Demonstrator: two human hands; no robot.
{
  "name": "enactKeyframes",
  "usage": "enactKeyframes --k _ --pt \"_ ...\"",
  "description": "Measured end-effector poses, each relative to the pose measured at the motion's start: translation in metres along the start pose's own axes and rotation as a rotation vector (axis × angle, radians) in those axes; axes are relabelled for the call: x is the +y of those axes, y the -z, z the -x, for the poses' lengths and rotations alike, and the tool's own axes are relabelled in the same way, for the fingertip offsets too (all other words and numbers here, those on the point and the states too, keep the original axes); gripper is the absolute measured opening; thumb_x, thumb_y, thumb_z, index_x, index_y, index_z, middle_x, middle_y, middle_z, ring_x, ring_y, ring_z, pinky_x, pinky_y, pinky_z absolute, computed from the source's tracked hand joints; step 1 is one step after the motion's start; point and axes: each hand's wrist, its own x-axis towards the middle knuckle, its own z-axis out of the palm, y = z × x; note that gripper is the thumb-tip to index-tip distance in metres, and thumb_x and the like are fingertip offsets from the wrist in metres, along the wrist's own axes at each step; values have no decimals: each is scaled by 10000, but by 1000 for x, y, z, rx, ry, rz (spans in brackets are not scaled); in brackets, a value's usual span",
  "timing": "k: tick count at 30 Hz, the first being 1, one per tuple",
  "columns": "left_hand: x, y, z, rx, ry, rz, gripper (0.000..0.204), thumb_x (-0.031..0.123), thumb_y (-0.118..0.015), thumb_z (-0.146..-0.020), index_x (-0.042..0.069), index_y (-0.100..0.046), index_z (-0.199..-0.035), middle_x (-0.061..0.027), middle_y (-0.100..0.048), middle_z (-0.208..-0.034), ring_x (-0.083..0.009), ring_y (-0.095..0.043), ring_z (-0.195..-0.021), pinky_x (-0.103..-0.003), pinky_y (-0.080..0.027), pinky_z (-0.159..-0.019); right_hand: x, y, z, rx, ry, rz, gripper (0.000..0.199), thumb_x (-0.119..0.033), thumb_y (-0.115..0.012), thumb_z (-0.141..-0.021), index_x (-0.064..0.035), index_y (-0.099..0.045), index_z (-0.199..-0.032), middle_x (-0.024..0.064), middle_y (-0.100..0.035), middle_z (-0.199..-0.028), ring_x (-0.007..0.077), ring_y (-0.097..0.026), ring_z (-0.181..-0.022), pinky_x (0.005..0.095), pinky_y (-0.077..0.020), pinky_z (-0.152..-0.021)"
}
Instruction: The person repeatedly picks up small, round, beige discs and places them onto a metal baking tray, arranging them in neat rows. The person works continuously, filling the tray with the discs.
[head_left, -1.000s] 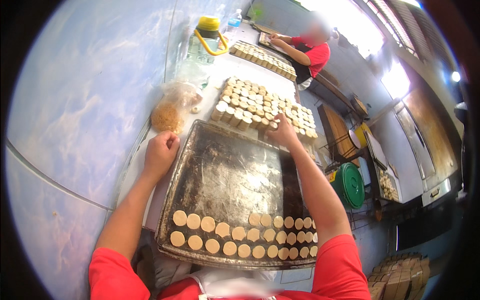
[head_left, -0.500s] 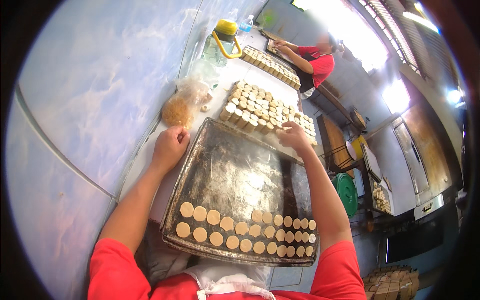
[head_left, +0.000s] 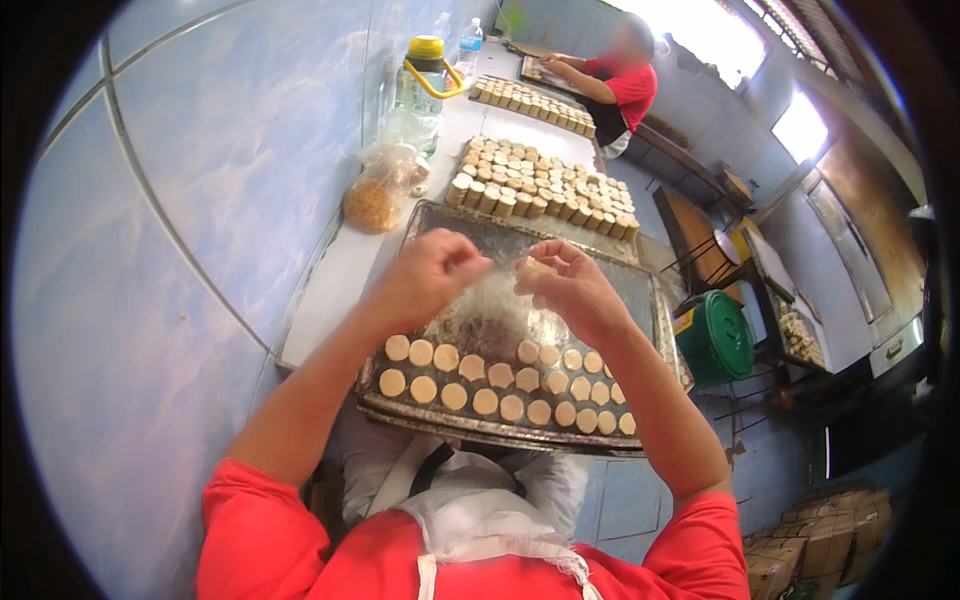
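Over a worn dark baking tray (head_left: 495, 318), both hands are raised close together. My right hand (head_left: 578, 297) pinches a pale dough piece (head_left: 538, 270) between thumb and fingers. My left hand (head_left: 432, 277) faces it with fingertips closed; whatever they hold is too small to make out. Flat round dough discs (head_left: 484, 401) lie in rows along the tray's near side, some partly behind my right forearm. Beyond the tray, short dough cylinders (head_left: 540, 180) stand packed in a block. A clear plastic bag with a brown crumbly filling (head_left: 372, 206) sits left of the tray.
A big jug with a yellow lid (head_left: 425, 85) and a water bottle (head_left: 470, 42) stand along the tiled wall. Farther back are another block of dough cylinders (head_left: 535, 105) and a co-worker in red (head_left: 630, 90). A green-lidded bin (head_left: 722, 338) is on the right.
My left hand has come from beside the bag to above the tray. My right hand has drawn back from the dough cylinders with a dough piece. The view has shifted.
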Motion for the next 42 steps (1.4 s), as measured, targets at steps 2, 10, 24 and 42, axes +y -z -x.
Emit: enactKeyframes --k 2,10,24,42 --pt "26 -12 5 -94 83 -30 316 310 -716 -1003 -4 -726 -1034 -129 -697 -973 -224 -668 -902 -361 -533 -833 4 -16 8 -28 51 44 378 -115 -822 -927 -43 -583 -1212 77 -684 -1083 149 -714 -955 274 -544 -745" --pt "25 -22 15 -120 167 -168 251 221 -675 -994 -27 -715 -1000 -144 -693 -964 -249 -677 -859 -384 -540 -803 20 -9 39 -21 -69 -61 318 -76 -763 -937 -36 -570 -1186 74 -691 -1038 135 -712 -870 242 -555 -712" --pt "41 -43 24 -253 224 -111 255 255 -725 -1003 0 -738 -1008 -100 -684 -915 -181 -612 -809 -356 -511 -761 41 -4 48 -76 -141 -89 304 -110 -757 -970 -46 -579 -1209 72 -696 -1040 128 -718 -889 229 -551 -722" --pt "28 11 40 -219 95 -572 235 230 -749 -957 -3 -731 -981 -150 -676 -990 -331 -652 -895 -413 -525 -838 30 -42 24 50 233 1077 181 -204 -765 -906 -32 -793 -958 64 -699 -781 97 -647 -763 285 -534 -696"
